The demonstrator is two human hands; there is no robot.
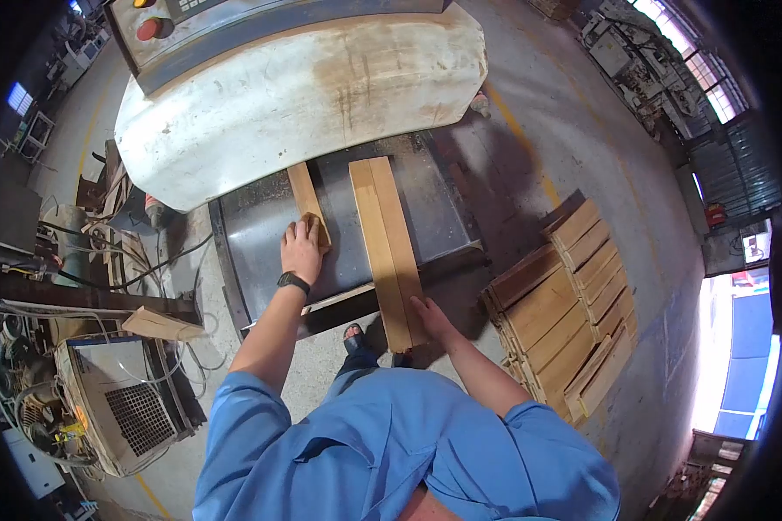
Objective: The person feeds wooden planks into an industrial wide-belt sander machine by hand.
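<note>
A: Nearest item?
B: One blue shirt (408, 443), worn by the person.

A: Next, the right hand (432, 318).
B: Closed at the side of two long boards (381, 226), thumb against the edge, fingers mostly hidden. The boards lie side by side, near ends jutting past the table toward the body, far ends resting on it. Presumably held so because the overhanging ends want support and the pair wants keeping together.

A: Left hand (301, 250)?
B: Entered with one dark wristwatch (294, 280). Fingers close together, curled over the near end of a narrow board (304, 187); the thumb's place I cannot tell. The grip looks meant to steer that board from its end. Its far end reaches the white hood.

A: Beneath these?
B: One metal table (261, 234), worn, carrying the narrow board and the far part of the pair, apart from each other.

A: To the right?
B: Stacked boards (552, 321), low down beside the table, in overlapping rows; likely set there for easy reach.

A: Beyond the table?
B: One white hood (295, 104), brown-stained; above it, one red button (149, 29) on a panel.
</note>
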